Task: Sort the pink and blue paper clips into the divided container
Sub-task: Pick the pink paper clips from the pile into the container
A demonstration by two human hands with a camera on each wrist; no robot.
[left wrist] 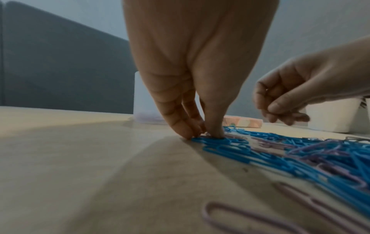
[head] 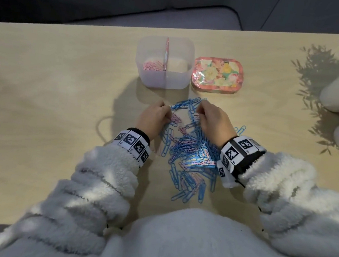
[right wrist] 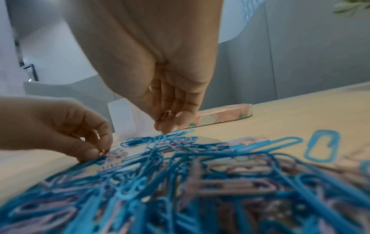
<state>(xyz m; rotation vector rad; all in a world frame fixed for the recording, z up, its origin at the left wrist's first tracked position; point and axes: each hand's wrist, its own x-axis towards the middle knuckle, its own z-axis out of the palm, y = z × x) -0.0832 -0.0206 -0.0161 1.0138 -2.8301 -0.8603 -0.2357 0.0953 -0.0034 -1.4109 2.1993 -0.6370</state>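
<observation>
Both hands are working the paper clip pile: left hand pinching a pink clip, right hand pinching pink clips.

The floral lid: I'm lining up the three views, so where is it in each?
Head: floral lid lies upper centre, right of the divided container.
Left wrist: thin strip, centre right, behind the left hand.
Right wrist: right of centre, behind the right hand.
Shared landmark: the container, directly left of it.

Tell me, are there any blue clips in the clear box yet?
No. In the head view only pink clips lie in the left compartment of the divided container; its right compartment looks bare.
</observation>
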